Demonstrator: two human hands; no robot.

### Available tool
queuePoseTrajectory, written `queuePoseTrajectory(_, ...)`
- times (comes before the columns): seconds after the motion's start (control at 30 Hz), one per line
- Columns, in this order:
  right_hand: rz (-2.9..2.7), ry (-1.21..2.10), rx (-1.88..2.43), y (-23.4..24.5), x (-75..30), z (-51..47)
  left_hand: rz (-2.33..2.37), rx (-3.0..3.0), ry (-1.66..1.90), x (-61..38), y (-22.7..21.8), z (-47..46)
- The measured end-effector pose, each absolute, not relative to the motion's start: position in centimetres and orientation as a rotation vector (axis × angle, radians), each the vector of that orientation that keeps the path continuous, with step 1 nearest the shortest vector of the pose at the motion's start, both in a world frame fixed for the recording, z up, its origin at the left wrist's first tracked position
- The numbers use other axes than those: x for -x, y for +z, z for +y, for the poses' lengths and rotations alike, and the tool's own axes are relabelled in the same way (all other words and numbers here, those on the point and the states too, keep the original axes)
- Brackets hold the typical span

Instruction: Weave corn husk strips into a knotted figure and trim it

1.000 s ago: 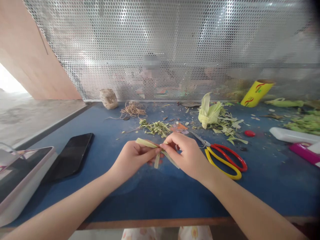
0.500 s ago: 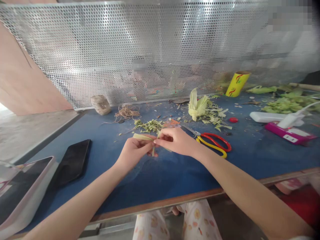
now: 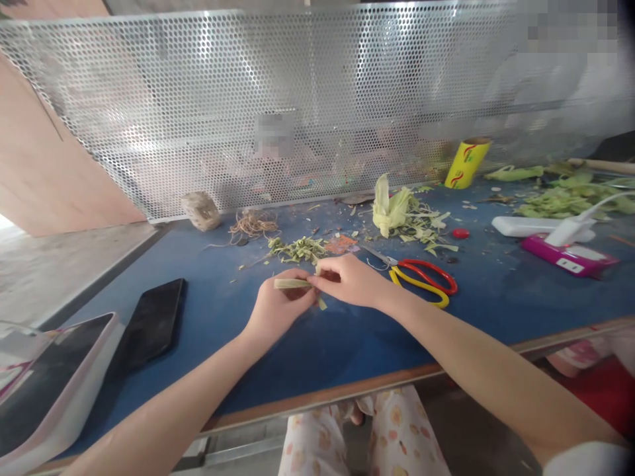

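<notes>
Head view: blue counter point(image 3: 347, 344), perforated metal screen point(image 3: 248, 99) behind. At centre, left hand point(image 3: 278, 307) pinching pale husk strip point(image 3: 290, 283), held just above counter. Against it, right hand point(image 3: 350, 281), fingertips clamped on same strip's right end. Just right of hands: scissors point(image 3: 421, 281), lying flat. Left: phone point(image 3: 151, 324). Behind hands: husk scraps point(image 3: 297, 249).

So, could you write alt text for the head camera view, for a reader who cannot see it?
The left hand and right hand pinch a green leaf strip over a blue table. Scissors lie to the right, a black phone to the left, leaf scraps behind.
</notes>
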State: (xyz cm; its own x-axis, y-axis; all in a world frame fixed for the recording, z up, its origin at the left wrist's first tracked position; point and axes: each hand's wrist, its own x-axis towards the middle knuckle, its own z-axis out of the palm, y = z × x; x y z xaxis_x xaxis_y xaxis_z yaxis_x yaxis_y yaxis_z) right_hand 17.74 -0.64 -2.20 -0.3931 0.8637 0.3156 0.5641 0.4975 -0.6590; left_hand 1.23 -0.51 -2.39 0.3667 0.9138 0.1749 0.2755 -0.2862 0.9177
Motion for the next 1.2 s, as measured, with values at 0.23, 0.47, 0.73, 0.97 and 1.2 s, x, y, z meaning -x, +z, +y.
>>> queuePoseTrajectory(0.23,-2.121,0.564,1.080,-2.3,-17.9,-0.4,1.064,-1.769,0.941,-1.4,-2.0,-0.6)
queuePoseTrajectory(0.47,-2.090,0.536,1.026,-2.6,-17.6,-0.4,1.013,-1.729,0.941,-1.2,-2.4,-0.4)
queuePoseTrajectory(0.73,-1.962,0.662,0.992,-2.4,-17.6,-0.4,1.019,-1.601,0.943,-1.3,-1.6,-0.8)
queuePoseTrajectory(0.97,-1.913,0.671,1.074,-2.0,-18.0,-0.1,0.976,-1.513,0.991,-1.0,-0.8,-0.8)
queuePoseTrajectory(1.2,-1.943,0.539,0.905,-2.2,-17.9,0.0,1.041,-1.533,0.975,-1.1,-0.5,-0.9)
